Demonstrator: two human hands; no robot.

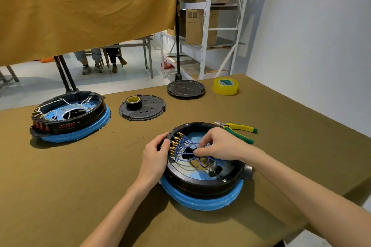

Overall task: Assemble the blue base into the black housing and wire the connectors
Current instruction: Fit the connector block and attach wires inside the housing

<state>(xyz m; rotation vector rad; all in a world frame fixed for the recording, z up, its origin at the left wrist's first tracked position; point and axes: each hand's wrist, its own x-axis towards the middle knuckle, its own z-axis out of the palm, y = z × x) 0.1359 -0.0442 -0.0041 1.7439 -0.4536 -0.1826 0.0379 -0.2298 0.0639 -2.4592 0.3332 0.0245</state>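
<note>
Blue wires (185, 153) pinched by right hand (218, 144); two housings on table.

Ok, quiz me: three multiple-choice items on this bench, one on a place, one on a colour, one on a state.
1. Where does the small black tape roll sit?
A. on a black cover plate
B. beside the pliers
C. inside a housing

2. What colour are the wires in the near housing?
A. white
B. blue
C. red

3. What is the right hand doing?
A. resting on the table
B. gripping the pliers
C. pinching a wire

Answers:
1 A, it stands on the perforated plate.
2 B, blue strands run from the brass connectors.
3 C, fingertips close on a strand inside the housing.
</note>
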